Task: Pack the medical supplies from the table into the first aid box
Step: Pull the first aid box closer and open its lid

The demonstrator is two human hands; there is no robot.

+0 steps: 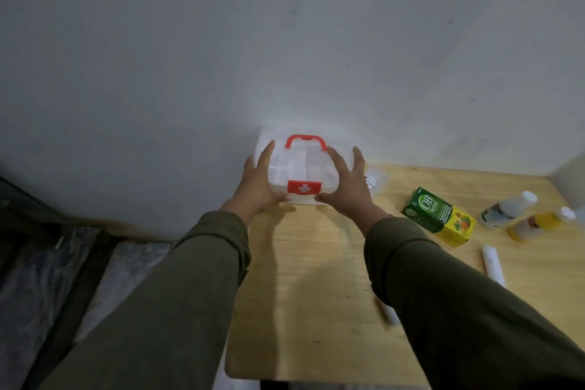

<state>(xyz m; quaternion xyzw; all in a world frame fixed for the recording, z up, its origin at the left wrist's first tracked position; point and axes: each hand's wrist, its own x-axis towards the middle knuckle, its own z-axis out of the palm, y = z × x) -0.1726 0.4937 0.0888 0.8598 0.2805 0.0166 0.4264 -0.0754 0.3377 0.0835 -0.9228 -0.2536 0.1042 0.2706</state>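
Observation:
The first aid box point(300, 168) is clear white plastic with a red handle and a red latch bearing a white cross. It stands closed at the far left of the wooden table point(316, 279), against the wall. My left hand point(259, 180) grips its left side and my right hand point(345, 184) grips its right side. To the right lie a green and yellow medicine carton point(438, 215), a white bottle point(506, 207), a yellow bottle point(538, 223), a white tube point(492, 264) and a small clear packet point(375, 180).
A grey wall point(285, 41) rises directly behind the box. Left of the table lies a dark floor area with plastic sheeting point(47, 263). Another white tube point(387, 313) shows partly under my right sleeve.

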